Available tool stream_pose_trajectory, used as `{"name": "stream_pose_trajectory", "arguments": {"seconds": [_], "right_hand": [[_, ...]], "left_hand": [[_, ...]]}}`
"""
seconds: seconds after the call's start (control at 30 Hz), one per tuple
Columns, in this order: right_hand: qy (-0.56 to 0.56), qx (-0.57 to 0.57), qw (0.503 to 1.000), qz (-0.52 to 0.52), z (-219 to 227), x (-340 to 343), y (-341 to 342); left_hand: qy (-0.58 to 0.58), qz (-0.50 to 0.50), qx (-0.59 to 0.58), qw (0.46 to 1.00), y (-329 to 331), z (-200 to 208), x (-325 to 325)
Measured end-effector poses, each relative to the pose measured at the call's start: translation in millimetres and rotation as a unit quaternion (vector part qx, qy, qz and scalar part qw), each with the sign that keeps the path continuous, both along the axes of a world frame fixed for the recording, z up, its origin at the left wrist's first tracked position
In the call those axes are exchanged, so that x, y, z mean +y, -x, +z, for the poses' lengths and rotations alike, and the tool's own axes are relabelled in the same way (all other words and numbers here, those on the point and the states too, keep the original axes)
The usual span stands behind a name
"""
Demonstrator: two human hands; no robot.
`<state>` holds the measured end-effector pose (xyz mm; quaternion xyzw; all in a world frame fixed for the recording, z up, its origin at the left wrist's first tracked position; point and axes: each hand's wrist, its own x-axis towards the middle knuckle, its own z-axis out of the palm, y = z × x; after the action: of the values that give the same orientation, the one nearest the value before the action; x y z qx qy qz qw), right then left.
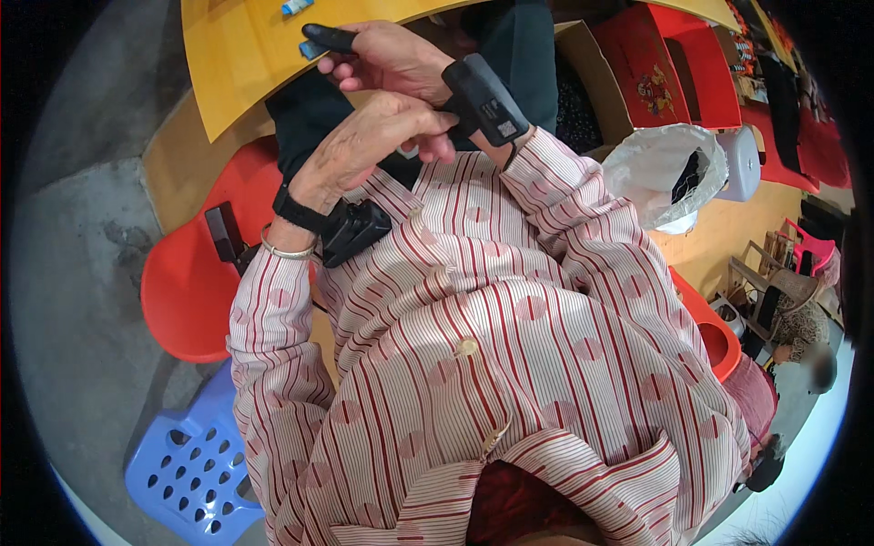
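Observation:
My right hand reaches over the near edge of the yellow table. A black cover sits on one of its digits. A small blue piece shows between that covered tip and the curled fingers, which close on it. My left hand lies just below, with bent fingers pressed together. Its fingertips touch the strap of the black box-shaped device on my right wrist. Whatever those fingers may hold is hidden. Another black device is strapped to my left wrist, above a bangle.
Another small blue piece lies on the table. A red chair and a blue perforated plastic stool stand to my left. On my right are an open cardboard box, a bag-lined bin and other people behind.

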<state>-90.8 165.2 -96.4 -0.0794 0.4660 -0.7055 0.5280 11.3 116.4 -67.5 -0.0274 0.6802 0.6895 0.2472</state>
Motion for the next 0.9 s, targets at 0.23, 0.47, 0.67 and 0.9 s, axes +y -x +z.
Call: {"name": "stream_pose_trajectory", "arguments": {"seconds": [0.23,0.47,0.67,0.9], "right_hand": [[0.113,-0.227,0.964,-0.075,-35.8,-6.4,34.1],[0.039,-0.076,0.993,-0.087,-57.2,45.5,38.1],[-0.098,-0.071,0.993,0.012,-100.0,63.7,17.2],[-0.117,-0.017,0.992,0.051,-83.0,45.2,3.6]], "left_hand": [[-0.002,-0.038,0.022,0.999,5.8,0.2,-8.5],[-0.470,0.239,0.074,0.846,26.0,4.2,-92.5],[-0.576,0.355,0.152,0.721,30.2,2.1,-128.3],[-0.626,0.398,0.108,0.662,21.4,-27.9,-159.5]]}}
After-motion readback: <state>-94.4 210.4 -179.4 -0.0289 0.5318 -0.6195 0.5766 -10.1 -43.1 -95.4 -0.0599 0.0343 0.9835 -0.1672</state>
